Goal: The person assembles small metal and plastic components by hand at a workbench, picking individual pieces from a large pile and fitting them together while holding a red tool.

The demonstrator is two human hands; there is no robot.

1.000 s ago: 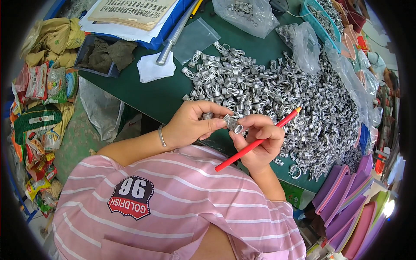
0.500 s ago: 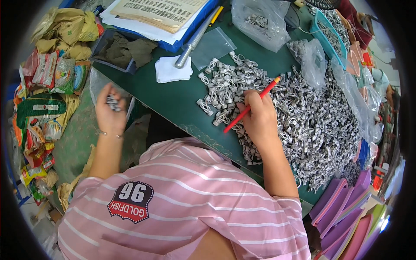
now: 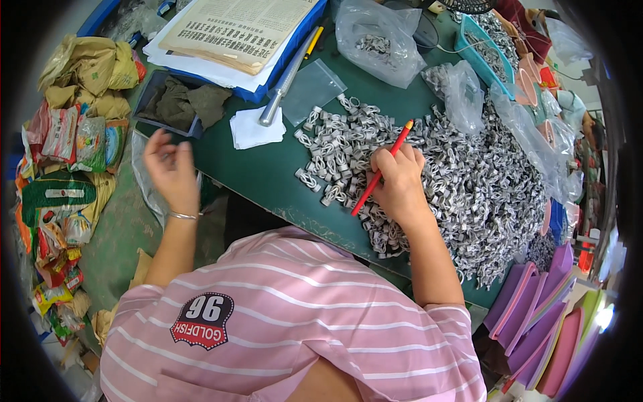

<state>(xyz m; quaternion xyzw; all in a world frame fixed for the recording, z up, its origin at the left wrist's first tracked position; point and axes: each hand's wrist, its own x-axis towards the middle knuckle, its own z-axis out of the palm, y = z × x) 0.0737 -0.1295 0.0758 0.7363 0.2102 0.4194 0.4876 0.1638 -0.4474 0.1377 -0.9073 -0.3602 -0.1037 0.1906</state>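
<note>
My left hand point(image 3: 171, 171), at left, fingers loosely apart, looks emptied since earlier; my right hand point(image 3: 400, 186) still grips the red pencil point(image 3: 367, 192) over the metal parts point(image 3: 475, 201).

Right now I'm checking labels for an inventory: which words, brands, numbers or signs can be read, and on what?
Wording withheld; only locations given.
Black-and-red shirt badge: large, legible word and number, upside down.
Yellowed printed sheet: bold rows visible; finer print too small.
Colourful plastic packaging, left: lettering too small to read.
</note>
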